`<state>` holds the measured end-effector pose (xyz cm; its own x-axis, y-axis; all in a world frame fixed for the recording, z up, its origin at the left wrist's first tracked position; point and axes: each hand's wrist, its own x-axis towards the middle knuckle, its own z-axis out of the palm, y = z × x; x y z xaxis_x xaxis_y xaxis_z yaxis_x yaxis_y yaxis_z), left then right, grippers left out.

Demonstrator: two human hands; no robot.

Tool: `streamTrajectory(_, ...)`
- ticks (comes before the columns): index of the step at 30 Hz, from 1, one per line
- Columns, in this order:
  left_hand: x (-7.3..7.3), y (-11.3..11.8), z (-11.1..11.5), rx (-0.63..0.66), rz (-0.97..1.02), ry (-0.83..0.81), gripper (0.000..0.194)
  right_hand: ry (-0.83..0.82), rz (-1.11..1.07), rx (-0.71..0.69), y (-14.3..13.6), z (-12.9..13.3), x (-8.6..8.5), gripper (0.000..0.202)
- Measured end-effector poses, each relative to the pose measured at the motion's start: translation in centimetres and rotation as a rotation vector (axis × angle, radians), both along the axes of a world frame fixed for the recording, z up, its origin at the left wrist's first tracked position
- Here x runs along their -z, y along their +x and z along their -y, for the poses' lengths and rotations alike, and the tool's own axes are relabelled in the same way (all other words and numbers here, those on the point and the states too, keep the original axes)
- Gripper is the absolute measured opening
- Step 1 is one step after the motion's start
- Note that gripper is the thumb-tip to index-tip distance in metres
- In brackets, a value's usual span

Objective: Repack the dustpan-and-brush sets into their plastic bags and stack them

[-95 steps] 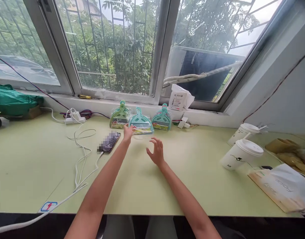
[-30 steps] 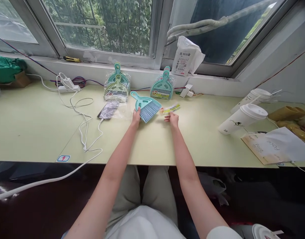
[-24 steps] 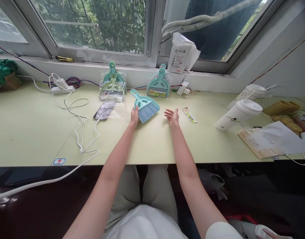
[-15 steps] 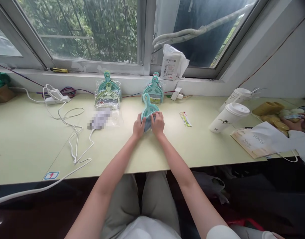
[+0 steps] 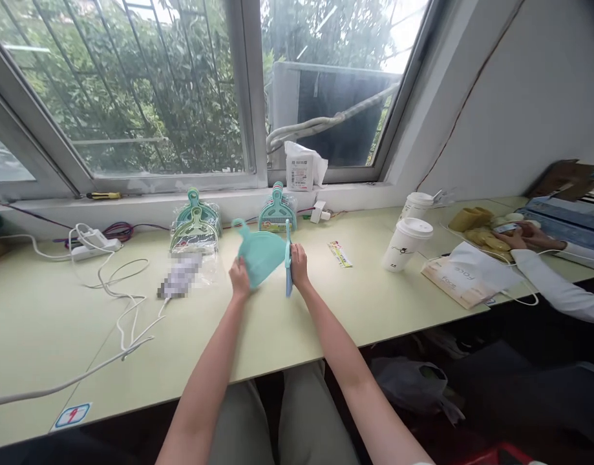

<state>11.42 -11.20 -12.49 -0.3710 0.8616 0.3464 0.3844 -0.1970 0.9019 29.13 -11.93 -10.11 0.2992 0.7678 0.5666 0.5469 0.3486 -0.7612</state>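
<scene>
Off it came: your right hand [image 5: 300,266], grip closed on the brush [image 5: 287,263], had just parted it from the teal dustpan [image 5: 262,257] gripped in your left hand [image 5: 239,278] above the table [image 5: 364,310], leaving two separate pieces.

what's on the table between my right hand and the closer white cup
In the head view, a printed card strip lies on the table between your right hand, which holds the brush, and the closer white cup.
</scene>
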Motion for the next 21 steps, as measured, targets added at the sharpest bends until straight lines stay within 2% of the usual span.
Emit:
streamTrajectory(2, 0.0, -1.9, -0.7, -0.149, -0.038, -0.087, 0.035, -0.039, 0.064, 0.048, 0.9, 0.0, -0.5, 0.033)
streamTrajectory(6, 0.1, -4.0, -0.9, -0.191, -0.262, -0.299, 0.028, -0.2, 0.362, 0.269, 3.2, 0.0, -0.1, 0.026)
streamTrajectory(8, 0.4, -4.0, -0.8, -0.19, -0.35, -0.229, 0.032, -0.343, 0.473, 0.386, 4.2, -0.1, 0.7, 0.023)
streamTrajectory(11, 0.7, -3.6, -1.1, -0.17, -0.401, -0.13, 0.041, -0.51, 0.544, 0.462, 5.3, -0.5, 1.8, 0.023)
streamTrajectory(17, 0.2, -3.8, -1.3, -0.099, -0.464, -0.233, 0.039, -0.62, 0.562, 0.428, 6.2, -0.7, 1.4, 0.027)
streamTrajectory(21, -0.4, -3.7, -0.5, -0.151, -0.568, -0.315, 0.037, -0.646, 0.663, 0.349, 5.5, -0.5, 1.0, 0.025)
